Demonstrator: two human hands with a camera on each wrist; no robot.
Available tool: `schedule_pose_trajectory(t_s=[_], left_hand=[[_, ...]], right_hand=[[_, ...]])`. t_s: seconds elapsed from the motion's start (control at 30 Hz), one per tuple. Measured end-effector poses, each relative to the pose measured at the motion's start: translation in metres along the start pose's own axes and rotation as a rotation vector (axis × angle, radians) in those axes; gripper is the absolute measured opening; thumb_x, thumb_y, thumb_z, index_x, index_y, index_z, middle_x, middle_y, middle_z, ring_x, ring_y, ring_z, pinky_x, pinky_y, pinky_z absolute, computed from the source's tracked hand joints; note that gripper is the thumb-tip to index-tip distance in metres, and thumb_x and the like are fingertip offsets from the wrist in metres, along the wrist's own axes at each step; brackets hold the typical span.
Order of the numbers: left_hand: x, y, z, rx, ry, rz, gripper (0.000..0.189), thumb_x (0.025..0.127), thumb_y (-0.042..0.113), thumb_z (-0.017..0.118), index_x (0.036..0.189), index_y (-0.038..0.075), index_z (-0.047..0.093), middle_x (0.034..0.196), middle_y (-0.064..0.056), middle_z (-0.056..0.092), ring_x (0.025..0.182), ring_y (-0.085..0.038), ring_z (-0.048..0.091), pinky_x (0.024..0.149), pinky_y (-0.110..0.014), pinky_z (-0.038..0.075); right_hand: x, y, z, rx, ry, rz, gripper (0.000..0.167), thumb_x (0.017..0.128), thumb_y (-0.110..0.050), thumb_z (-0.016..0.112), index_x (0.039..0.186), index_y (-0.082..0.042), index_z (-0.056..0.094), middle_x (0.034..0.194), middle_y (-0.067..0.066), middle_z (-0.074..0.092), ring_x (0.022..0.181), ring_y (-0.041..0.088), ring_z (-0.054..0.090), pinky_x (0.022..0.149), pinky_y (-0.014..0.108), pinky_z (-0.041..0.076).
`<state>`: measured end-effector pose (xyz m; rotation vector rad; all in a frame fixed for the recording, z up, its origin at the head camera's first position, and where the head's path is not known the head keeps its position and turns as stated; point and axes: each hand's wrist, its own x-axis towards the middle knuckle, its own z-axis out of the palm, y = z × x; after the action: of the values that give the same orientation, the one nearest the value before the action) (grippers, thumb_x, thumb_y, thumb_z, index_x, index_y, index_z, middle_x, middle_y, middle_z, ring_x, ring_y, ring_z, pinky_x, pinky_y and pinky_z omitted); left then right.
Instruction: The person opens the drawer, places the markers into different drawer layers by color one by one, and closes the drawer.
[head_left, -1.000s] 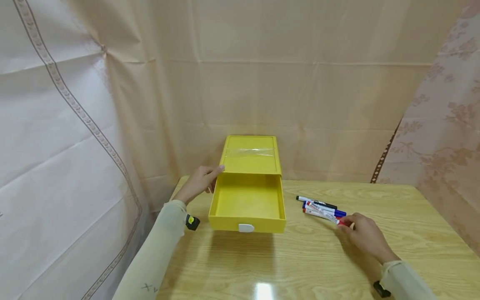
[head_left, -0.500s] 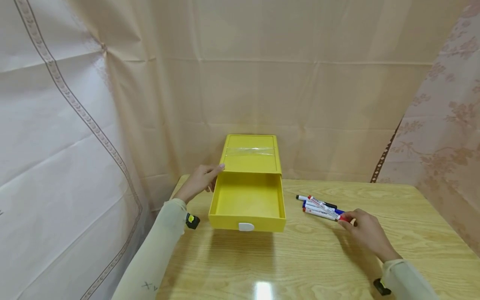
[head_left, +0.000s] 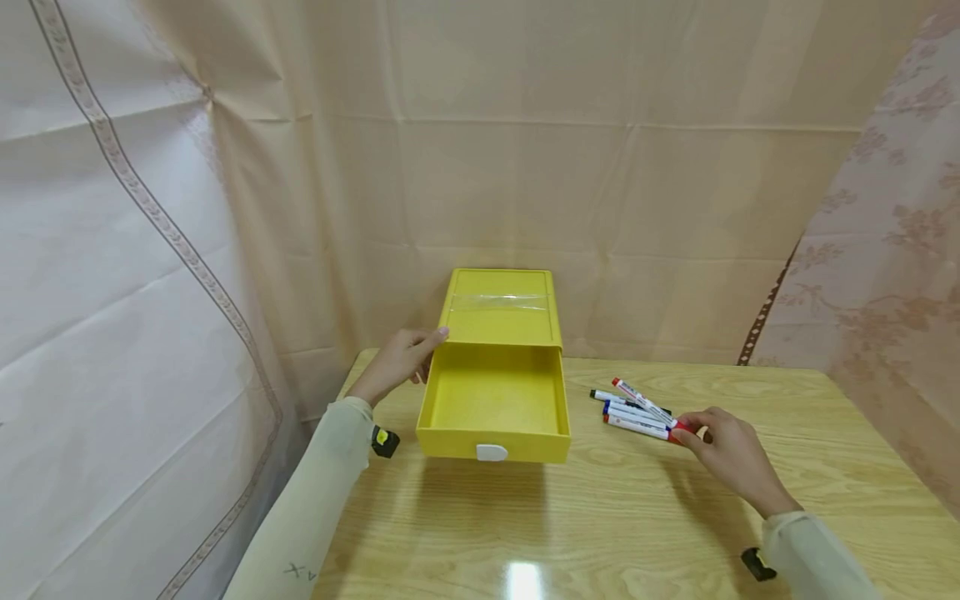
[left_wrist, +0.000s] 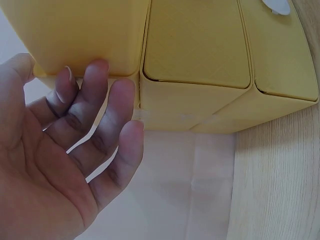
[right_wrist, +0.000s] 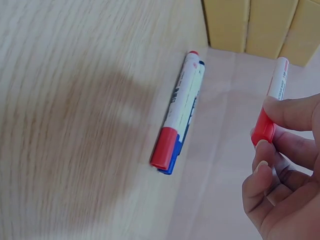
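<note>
My right hand (head_left: pixel 731 454) pinches a whiteboard marker by its red cap (right_wrist: pixel 264 127), its white barrel (head_left: pixel 641 398) tilted up above the other markers. Beneath it, a red-capped marker (right_wrist: pixel 172 110) and a blue-capped marker (right_wrist: pixel 187 122) lie side by side on the table, with a black-capped marker (head_left: pixel 602 395) just behind. My left hand (head_left: pixel 401 362) rests against the left side of a yellow drawer unit (head_left: pixel 498 321), thumb at its top edge; in the left wrist view the fingers (left_wrist: pixel 120 107) are loosely bent along it. The unit's top drawer (head_left: pixel 495 392) is pulled out and holds nothing.
Two lower drawers (left_wrist: pixel 197 40) of the unit are closed. Clear tape (head_left: pixel 501 302) crosses its top. The wooden table (head_left: pixel 615 517) reaches back to a cloth curtain (head_left: pixel 510 167), and patterned cloth (head_left: pixel 885 275) hangs at the right.
My right hand has lifted the red marker slightly, its far end rising off the others. My left hand and the drawer unit have not moved.
</note>
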<state>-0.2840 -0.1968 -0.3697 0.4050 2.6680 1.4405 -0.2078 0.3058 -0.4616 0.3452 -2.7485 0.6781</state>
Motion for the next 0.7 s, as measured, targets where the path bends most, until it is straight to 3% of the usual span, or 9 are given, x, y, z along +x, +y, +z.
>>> schedule_pose_trajectory(t_s=[0.23,0.57,0.7], left_hand=[[-0.001,-0.001,0.000,-0.011,-0.005,0.001,0.068,0.103,0.065,0.046,0.117,0.004,0.073,0.079,-0.013,0.065,0.082,-0.050,0.064,0.069,-0.048,0.057],[-0.001,-0.001,0.000,-0.013,-0.005,-0.002,0.071,0.102,0.067,0.046,0.118,0.004,0.072,0.080,-0.013,0.065,0.075,-0.041,0.065,0.076,-0.058,0.056],[-0.001,-0.001,0.000,-0.010,-0.003,0.000,0.070,0.102,0.067,0.046,0.117,0.004,0.073,0.080,-0.013,0.065,0.076,-0.041,0.065,0.071,-0.051,0.057]], right_hand=[[0.001,-0.006,-0.002,0.002,0.001,-0.001,0.021,0.092,-0.019,0.080,0.106,-0.003,0.078,0.088,0.002,0.065,0.066,0.013,0.046,0.053,0.027,0.034],[0.002,-0.013,-0.006,0.015,0.020,-0.017,0.023,0.094,-0.023,0.077,0.106,-0.003,0.077,0.087,0.000,0.064,0.065,0.012,0.047,0.052,0.027,0.036],[0.002,-0.018,-0.009,0.025,0.036,-0.025,0.020,0.094,-0.021,0.078,0.105,-0.004,0.077,0.086,-0.001,0.064,0.063,0.010,0.047,0.052,0.027,0.036]])
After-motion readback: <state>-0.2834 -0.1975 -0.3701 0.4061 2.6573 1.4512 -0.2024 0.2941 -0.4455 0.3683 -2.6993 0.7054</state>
